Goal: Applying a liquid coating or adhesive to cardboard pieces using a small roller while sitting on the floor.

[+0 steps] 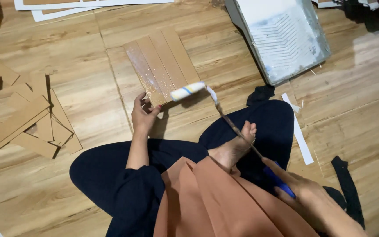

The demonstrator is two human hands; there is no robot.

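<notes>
I sit cross-legged on a wooden floor. My right hand (pixel 305 193) grips the blue handle of a small paint roller (pixel 188 91), whose white head rests on the near edge of several brown cardboard strips (pixel 161 65) laid side by side. The left strips look wet and shiny. My left hand (pixel 142 113) presses its fingers on the near left corner of the strips, holding them down.
A grey paint tray (pixel 286 37) with white liquid lies at the upper right. A heap of loose cardboard strips (pixel 29 120) is on the left. White sheets (pixel 66 6) lie along the top edge, a white paper strip (pixel 298 129) beside my knee.
</notes>
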